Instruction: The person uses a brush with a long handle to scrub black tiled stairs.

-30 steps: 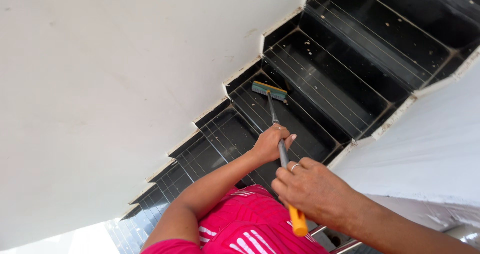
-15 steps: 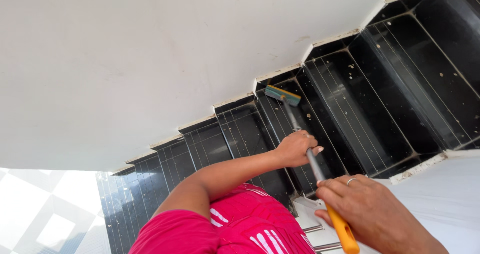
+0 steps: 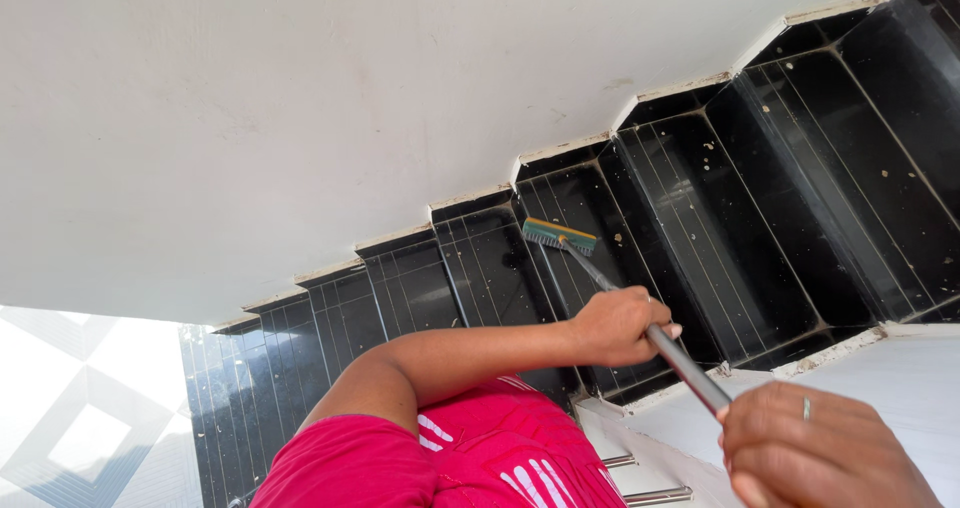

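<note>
A long-handled brush [image 3: 561, 236] is gripped with both hands closed on its stiff grey shaft: left hand [image 3: 618, 326] mid-frame, right hand [image 3: 820, 453] lower right. It is judged light and rigid, its bristles resting on a black stair [image 3: 590, 208]

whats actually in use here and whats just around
In use:
left hand and right hand, both gripping the brush handle
brush head on a black step

Just around:
white wall
patterned floor
metal rails
</note>
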